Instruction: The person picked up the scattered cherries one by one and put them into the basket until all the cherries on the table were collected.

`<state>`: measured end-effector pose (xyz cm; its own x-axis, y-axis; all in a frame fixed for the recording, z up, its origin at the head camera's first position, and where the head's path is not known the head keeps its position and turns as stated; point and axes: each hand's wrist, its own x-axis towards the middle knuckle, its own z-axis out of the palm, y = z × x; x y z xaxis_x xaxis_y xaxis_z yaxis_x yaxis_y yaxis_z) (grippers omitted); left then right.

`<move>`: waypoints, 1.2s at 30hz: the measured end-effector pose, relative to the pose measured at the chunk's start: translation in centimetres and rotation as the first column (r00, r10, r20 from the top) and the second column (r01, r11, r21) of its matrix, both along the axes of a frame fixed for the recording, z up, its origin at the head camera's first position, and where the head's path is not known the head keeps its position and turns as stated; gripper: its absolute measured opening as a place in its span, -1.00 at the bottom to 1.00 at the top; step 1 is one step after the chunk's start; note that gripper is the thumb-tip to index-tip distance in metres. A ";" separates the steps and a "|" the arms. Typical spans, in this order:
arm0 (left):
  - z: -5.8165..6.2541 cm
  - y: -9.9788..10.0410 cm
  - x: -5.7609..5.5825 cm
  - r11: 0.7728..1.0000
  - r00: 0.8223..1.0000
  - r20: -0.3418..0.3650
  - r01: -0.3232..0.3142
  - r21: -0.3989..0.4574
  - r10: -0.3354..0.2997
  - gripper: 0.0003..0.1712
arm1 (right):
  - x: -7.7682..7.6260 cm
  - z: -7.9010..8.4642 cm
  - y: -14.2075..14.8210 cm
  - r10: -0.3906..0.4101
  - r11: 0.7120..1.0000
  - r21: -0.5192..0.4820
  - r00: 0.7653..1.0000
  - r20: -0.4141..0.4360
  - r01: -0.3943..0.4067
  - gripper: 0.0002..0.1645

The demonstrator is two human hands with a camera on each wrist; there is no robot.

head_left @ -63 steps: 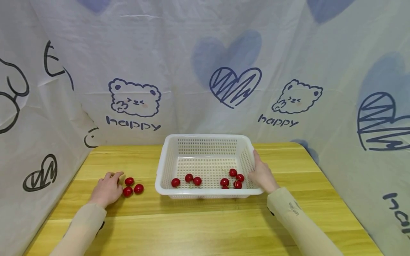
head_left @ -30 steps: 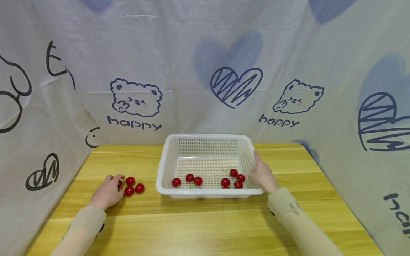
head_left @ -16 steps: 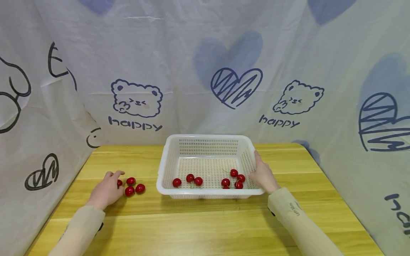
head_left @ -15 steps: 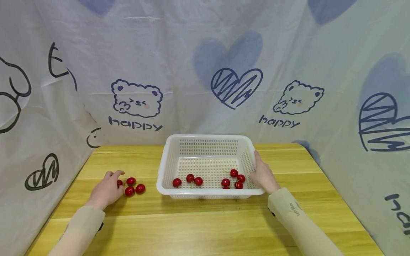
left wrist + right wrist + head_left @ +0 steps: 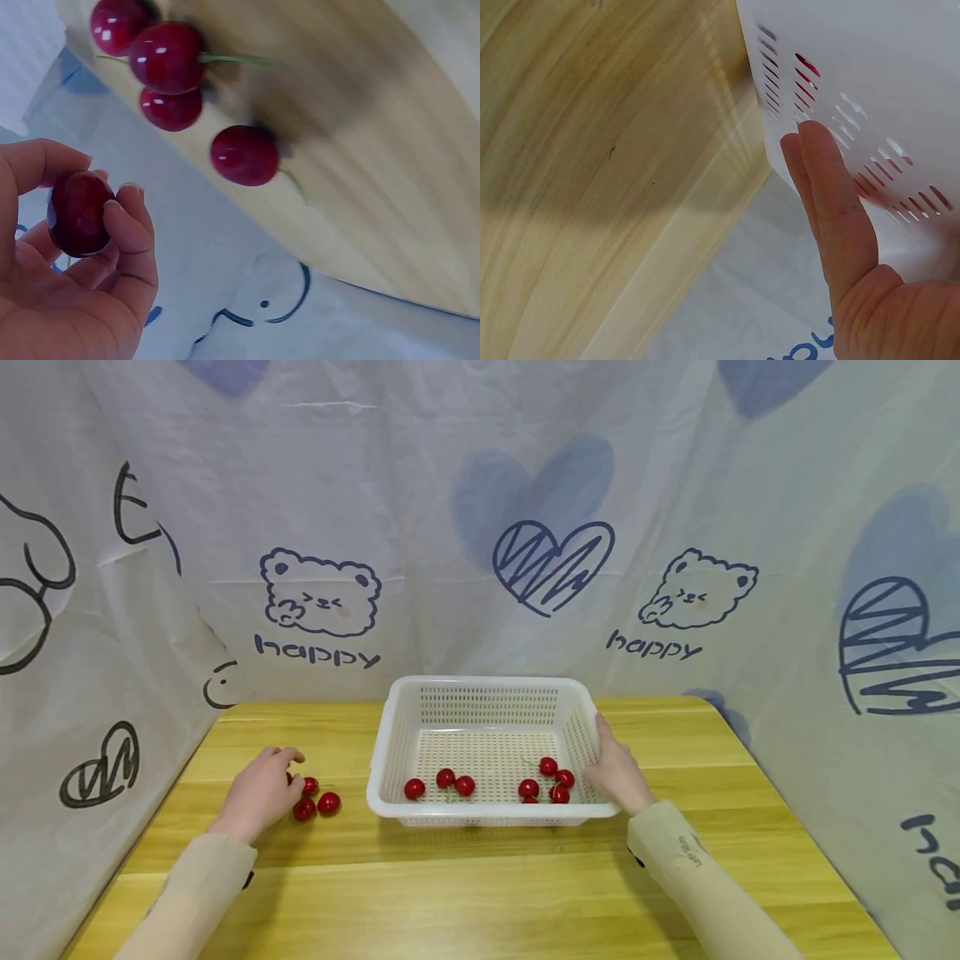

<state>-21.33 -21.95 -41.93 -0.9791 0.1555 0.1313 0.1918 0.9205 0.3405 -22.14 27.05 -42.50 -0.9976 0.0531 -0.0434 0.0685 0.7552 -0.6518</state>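
My left hand (image 5: 258, 789) pinches a dark red cherry (image 5: 81, 214) between thumb and fingers, in the left wrist view held apart from the others. Beside it on the table lie several more cherries, among them one (image 5: 328, 803) nearest the basket and one with a green stem (image 5: 244, 155). At the right end of the white plastic basket (image 5: 495, 811), my right hand (image 5: 618, 772) holds the wall. Its fingers lie straight along the slotted outer side in the right wrist view, while the thumb reaches over the rim in the head view. Several cherries (image 5: 465, 786) lie inside the basket.
A wooden table (image 5: 480, 893) bears the basket in the middle and the loose cherries at its left. White cloth (image 5: 442, 610) with blue hearts, bears and lettering hangs behind and along both sides.
My left hand has moved a little right and away from me, now hovering close over the loose cherries with one in its fingers. The right hand and the basket keep their place.
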 end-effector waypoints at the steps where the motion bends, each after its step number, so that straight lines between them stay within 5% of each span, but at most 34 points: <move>1: 0.2 0.2 0.0 1.000 1.000 -0.001 0.003 0.000 -0.003 -0.65 | 0.0 0.0 0.0 0.000 1.000 -0.001 1.000 -0.002 0.000 0.22; 11: 2.0 2.3 -0.4 0.999 0.996 -0.079 0.034 0.008 -0.034 -0.86 | 0.0 0.0 0.0 -0.001 1.000 -0.018 1.000 0.007 0.001 0.24; 22: 3.2 5.3 -0.4 0.993 0.971 -0.223 0.098 0.064 -0.081 -0.79 | 0.0 -0.1 0.0 -0.004 1.000 -0.001 1.000 0.012 0.004 0.21; 36: 4.1 10.2 -0.7 0.974 0.957 -0.273 0.150 0.167 -0.101 -0.80 | 0.0 0.0 0.0 -0.003 1.000 -0.012 1.000 0.007 0.003 0.22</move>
